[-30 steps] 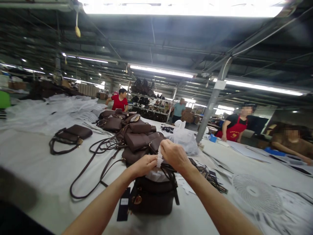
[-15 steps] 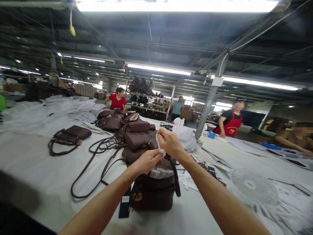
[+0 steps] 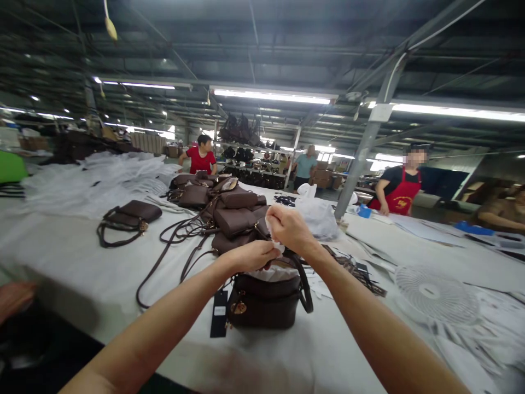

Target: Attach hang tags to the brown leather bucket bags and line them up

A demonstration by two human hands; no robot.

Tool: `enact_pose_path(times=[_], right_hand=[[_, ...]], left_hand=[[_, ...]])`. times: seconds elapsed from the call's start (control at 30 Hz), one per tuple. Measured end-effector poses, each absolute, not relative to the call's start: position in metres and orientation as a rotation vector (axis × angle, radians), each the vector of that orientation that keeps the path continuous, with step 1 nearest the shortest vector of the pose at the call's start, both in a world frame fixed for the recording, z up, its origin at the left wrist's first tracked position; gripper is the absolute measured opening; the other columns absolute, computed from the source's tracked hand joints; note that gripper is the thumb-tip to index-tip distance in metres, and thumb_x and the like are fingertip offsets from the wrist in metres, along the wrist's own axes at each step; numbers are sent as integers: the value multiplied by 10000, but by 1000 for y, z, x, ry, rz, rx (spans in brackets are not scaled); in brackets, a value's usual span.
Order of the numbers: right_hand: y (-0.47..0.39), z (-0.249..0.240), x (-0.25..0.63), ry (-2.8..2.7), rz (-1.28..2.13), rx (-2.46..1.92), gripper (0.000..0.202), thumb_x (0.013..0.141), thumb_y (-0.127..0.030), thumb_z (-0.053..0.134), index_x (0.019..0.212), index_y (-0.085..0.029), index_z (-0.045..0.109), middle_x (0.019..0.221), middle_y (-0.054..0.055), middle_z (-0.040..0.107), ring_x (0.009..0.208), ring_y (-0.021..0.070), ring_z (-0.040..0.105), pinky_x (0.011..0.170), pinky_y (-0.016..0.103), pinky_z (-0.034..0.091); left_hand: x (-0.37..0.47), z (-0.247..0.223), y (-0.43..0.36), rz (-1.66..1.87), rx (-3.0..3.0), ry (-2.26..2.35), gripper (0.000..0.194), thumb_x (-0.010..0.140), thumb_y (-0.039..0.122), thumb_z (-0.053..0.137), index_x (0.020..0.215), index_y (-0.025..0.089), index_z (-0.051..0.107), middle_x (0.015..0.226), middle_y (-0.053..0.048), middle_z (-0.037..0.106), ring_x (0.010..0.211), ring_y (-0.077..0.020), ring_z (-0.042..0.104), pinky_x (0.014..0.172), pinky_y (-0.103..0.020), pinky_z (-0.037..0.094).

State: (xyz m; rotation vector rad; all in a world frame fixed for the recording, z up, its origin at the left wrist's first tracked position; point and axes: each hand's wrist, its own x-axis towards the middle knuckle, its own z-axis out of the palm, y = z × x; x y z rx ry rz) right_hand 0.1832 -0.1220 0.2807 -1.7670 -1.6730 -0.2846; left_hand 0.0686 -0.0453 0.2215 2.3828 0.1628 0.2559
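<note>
A dark brown handbag [image 3: 264, 306] stands upright on the table in front of me, its top open and white stuffing paper [image 3: 274, 272] showing inside. Its carry handle [image 3: 305, 290] droops on the right side; a black hang tag [image 3: 219, 314] lies at its left. Above the opening, my left hand [image 3: 258, 255] pinches a small white piece [image 3: 278, 246] that looks like tissue or thin wrap. My right hand [image 3: 289, 225] is closed on the same white piece, slightly higher. The exact material is mostly hidden by my fingers.
Behind the bag lies a heap of brown handbags [image 3: 233, 219] with loose straps; another bag [image 3: 133, 219] lies left. White plastic bags [image 3: 102, 175] pile up at the far left. At right are a white fan [image 3: 437, 295] and papers. A co-worker in a red apron [image 3: 400, 191] stands across the table.
The view has tilted down and shifted left, so things appear higher and further right. Both hands stay on the white piece over the bag. Another person's hand has come into view at left.
</note>
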Motion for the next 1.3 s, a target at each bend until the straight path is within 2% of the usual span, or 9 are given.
enact_pose_path(times=[0.1, 0.2, 0.27, 0.37, 0.43, 0.6, 0.77, 1.03, 1.3], right_hand=[[-127, 262, 195, -1680, -135, -1748, 319, 831, -252, 481, 1116, -149, 583, 991, 90, 686, 782, 167, 637, 737, 280, 466], [-139, 247, 202, -1832, -146, -1815, 872, 685, -376, 691, 1434, -143, 310, 1431, 190, 419, 1179, 270, 529, 912, 351, 444], [-148, 241, 205, -1919, -140, -1962, 901, 653, -382, 737, 1424, -143, 337, 1376, 194, 486, 1194, 311, 516, 911, 360, 434], [-159, 241, 209, -1986, -23, -2099, 372, 770, -357, 649, 1081, -154, 638, 978, 120, 700, 891, 264, 641, 758, 301, 451], [-163, 245, 214, -1990, 186, -2030, 190, 812, -321, 589, 894, -172, 675, 744, 43, 685, 678, 191, 619, 643, 254, 435], [-169, 254, 230, -1889, 630, -1813, 156, 785, -274, 583, 887, -190, 666, 643, -55, 580, 508, 81, 439, 485, 180, 349], [-159, 249, 229, -1780, 906, -1740, 118, 804, -289, 542, 797, -181, 588, 530, -80, 467, 430, 65, 381, 390, 165, 284], [-162, 231, 233, -1491, 1244, -1686, 185, 778, -356, 603, 861, -194, 569, 610, -41, 623, 519, 126, 599, 506, 217, 482], [-170, 228, 227, -1807, 1168, -1528, 163, 798, -233, 572, 907, -190, 685, 898, 3, 688, 944, 207, 613, 861, 297, 481]], left_hand=[[65, 217, -40, 211, 2341, 121, 382, 926, 386, 381, 641, 168, 512, 567, 23, 505, 505, -115, 453, 507, -235, 335], [64, 218, -30, 252, 2303, 73, 326, 904, 379, 428, 709, 156, 564, 596, 24, 529, 546, -126, 478, 548, -238, 368], [66, 221, -25, 274, 2308, 21, 262, 886, 347, 468, 776, 149, 600, 645, 21, 565, 583, -132, 500, 582, -241, 388], [65, 224, -23, 302, 2322, -53, 192, 868, 306, 517, 904, 148, 618, 764, 4, 625, 673, -143, 554, 631, -236, 424], [59, 224, -30, 504, 2357, 5, 178, 858, 276, 544, 979, 159, 604, 876, -19, 648, 777, -158, 584, 692, -241, 454], [25, 198, -72, 1195, 2556, 202, 253, 942, 199, 362, 880, 175, 606, 826, -69, 634, 784, -178, 587, 733, -289, 477], [29, 152, -112, 944, 2876, 84, 292, 881, 141, 431, 1134, 150, 575, 1089, -127, 644, 1011, -257, 574, 896, -401, 473], [44, 120, -119, 635, 2911, 507, 143, 802, 252, 623, 931, 189, 630, 995, -123, 677, 933, -303, 610, 920, -495, 443], [42, 96, -116, 663, 2951, 320, 426, 871, 255, 550, 1291, 188, 518, 1333, -173, 560, 1145, -344, 568, 942, -462, 463]])
